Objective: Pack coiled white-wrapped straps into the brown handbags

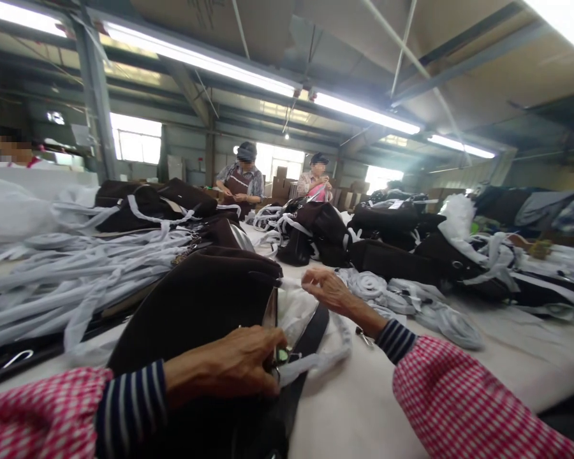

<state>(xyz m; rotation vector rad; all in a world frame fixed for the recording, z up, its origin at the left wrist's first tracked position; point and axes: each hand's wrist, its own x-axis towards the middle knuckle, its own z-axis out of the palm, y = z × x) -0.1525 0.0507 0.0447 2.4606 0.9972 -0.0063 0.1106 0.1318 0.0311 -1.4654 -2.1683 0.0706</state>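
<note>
A dark brown bag (205,299) lies right in front of me on the white table (507,357). My left hand (229,366) is closed on the bag's edge near a metal fitting and a black strap (310,335). My right hand (330,290) is raised just right of the bag, fingers curled in a pinch on thin clear plastic wrap (296,312) that runs down to the bag. Both sleeves are red-and-white check with striped cuffs.
Wrapped straps in clear plastic (67,280) pile up on the left. More dark bags (316,236) and coiled white wrapping (430,306) cover the middle and right. Two people (242,182) work at the far end; another person sits at far left.
</note>
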